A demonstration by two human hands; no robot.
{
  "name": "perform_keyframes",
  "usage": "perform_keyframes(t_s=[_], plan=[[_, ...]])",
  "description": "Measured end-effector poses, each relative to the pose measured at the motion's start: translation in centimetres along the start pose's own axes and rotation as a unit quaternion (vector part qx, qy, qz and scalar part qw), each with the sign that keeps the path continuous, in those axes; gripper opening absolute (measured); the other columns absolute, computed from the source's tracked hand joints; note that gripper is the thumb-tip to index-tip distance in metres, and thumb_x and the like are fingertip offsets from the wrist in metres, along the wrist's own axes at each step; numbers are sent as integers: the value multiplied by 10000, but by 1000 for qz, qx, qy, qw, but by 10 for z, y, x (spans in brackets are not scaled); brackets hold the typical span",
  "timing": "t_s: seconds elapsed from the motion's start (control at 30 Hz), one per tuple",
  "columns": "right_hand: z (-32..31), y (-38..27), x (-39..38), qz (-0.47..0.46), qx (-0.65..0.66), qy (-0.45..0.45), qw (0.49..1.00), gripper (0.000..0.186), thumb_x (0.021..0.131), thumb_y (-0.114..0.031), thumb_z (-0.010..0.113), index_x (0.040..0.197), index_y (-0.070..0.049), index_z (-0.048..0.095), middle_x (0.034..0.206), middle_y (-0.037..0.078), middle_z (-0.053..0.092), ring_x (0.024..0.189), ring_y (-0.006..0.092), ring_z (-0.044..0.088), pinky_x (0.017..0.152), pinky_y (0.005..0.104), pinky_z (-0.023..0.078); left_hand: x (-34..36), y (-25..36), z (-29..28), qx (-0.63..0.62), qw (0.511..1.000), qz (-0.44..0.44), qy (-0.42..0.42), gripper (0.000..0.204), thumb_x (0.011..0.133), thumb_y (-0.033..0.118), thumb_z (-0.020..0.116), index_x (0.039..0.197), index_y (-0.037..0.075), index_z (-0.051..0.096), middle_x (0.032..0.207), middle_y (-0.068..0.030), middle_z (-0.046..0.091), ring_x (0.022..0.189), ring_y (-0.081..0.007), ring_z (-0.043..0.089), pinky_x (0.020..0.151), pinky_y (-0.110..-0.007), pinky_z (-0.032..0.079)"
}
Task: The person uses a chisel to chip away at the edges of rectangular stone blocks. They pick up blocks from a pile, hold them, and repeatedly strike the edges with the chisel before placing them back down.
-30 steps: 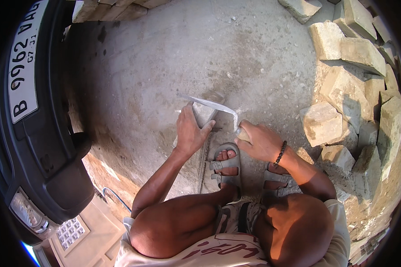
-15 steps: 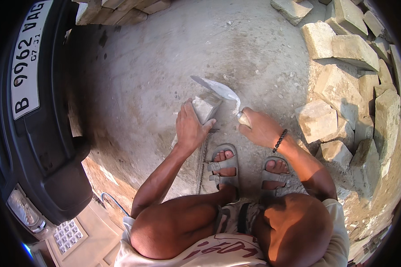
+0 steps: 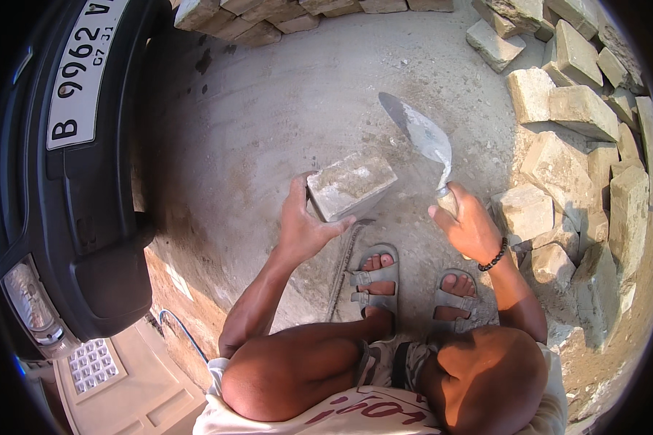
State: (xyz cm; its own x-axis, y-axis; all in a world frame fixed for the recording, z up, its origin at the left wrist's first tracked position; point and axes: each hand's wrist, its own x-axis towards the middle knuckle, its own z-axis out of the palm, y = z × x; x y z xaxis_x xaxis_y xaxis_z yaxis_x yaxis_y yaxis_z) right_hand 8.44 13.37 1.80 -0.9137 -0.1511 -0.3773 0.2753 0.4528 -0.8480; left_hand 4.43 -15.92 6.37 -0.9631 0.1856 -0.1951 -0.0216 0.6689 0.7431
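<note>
My left hand (image 3: 306,226) grips a grey concrete paving block (image 3: 351,180) by its near left end, thumb along the lower edge. A crust of dried mortar or dirt shows on the block's upper face. To the right, my right hand (image 3: 469,222) is closed round the light wooden handle of a pointed trowel (image 3: 422,132). The blade points up and to the left, beyond the block and apart from it. Whitish residue covers part of the blade.
Several loose paving blocks (image 3: 582,110) lie heaped along the right side. More blocks (image 3: 268,16) are stacked at the far edge. A dark car bumper (image 3: 87,239) stands at left, above a beige panel (image 3: 134,377). A rod (image 3: 345,264) lies beside my left sandal (image 3: 376,284).
The paving block has turned, so its broad crusted face now shows. My right hand has moved right with the trowel, away from the block. The whole view has shifted slightly.
</note>
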Motion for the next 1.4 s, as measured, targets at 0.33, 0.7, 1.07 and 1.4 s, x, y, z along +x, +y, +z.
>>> perform_keyframes(t_s=[0.33,0.7,1.07,1.4], plan=[[-23,-35,-26,-66,107,53,991,406,922,-260,632,1164,45,516,842,266,652,840,470,647,690,465,497,-13,-46,21,-63,995,62,55,844,663,110,890,1314,18,360,1248,-155,477,1187,-239,534,1013,-392,453],[38,42,14,14,21,-99,995,431,922,-270,618,1164,73,520,816,297,637,813,499,627,699,511,491,-27,-58,4,29,995,84,52,874,712,147,869,1405,1,356,1307,-205,438,1207,-336,495,1012,-435,432],[47,41,30,-1,-11,-127,992,427,922,-286,618,1154,61,528,902,321,643,894,504,624,768,533,483,-5,17,9,280,956,78,32,942,758,243,849,1459,-67,300,1385,-269,421,1282,-403,441,1080,-476,364],[53,32,11,-24,-37,-107,993,374,939,-264,584,1158,32,521,835,270,671,815,457,658,712,523,507,-6,11,10,272,960,61,35,863,729,274,864,1361,-69,386,1210,-251,508,1146,-397,479,986,-483,391]])
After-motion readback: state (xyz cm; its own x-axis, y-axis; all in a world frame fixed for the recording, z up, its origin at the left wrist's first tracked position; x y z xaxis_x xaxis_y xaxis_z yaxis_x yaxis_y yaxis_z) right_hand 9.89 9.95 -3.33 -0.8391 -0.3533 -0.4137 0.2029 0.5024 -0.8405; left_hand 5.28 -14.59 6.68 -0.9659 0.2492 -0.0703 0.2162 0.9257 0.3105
